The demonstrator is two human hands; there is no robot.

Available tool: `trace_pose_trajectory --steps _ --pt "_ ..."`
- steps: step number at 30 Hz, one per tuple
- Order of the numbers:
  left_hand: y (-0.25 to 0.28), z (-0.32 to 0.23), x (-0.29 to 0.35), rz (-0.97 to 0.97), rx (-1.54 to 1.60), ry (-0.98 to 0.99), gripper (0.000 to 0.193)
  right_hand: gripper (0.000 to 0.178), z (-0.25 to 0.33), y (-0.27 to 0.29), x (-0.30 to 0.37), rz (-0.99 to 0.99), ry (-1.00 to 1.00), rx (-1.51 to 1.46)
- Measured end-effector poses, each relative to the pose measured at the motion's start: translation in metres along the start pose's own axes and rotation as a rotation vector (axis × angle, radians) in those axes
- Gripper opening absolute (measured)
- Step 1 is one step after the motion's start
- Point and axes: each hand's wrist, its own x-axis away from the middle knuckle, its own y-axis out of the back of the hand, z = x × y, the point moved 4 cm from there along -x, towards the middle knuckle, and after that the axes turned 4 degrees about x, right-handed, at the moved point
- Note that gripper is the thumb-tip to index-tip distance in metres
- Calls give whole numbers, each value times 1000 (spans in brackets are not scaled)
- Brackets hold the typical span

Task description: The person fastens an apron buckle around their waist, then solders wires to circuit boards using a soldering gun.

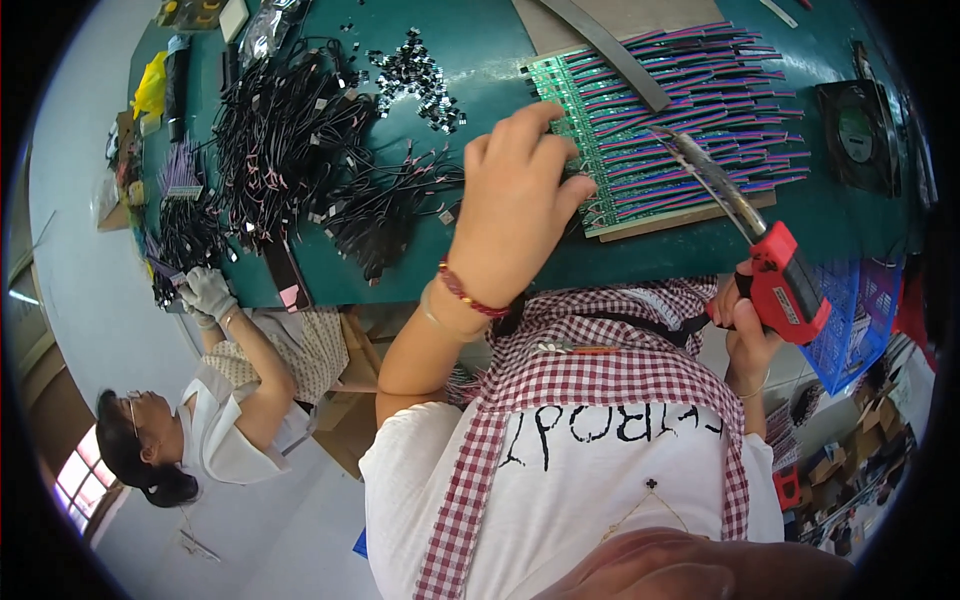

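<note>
My left hand (520, 180) reaches over the table with its fingers bent and apart, the fingertips at the left edge of a green circuit-board panel (578, 120). Whether they press on it is hard to tell. Rows of thin pink, blue and black wires (700, 110) run rightward from the panel. My right hand (745, 325) is closed around the grip of a red-and-black gun-shaped tool (785, 285). The tool's long, stained metal shaft (720, 190) slants up and left, its tip over the wires. A flat grey bar (610, 50) lies across the top of the wires.
Left of my left hand lie a heap of black cables (290, 140) and a pile of small metal connectors (415, 80). A black fan (858, 135) stands at the right, above a blue basket (850, 320). At the lower left, a co-worker's gloved hand (207, 293) handles cables.
</note>
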Motion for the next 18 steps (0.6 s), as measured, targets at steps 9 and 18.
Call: trace_pose_trajectory --steps 9,18 --pt "63 84 59 -10 -419 422 16 39 14 -3 -18 -13 52 21" --pt "58 43 19 -304 358 285 6 45 35 -49 -40 52 91 -67"
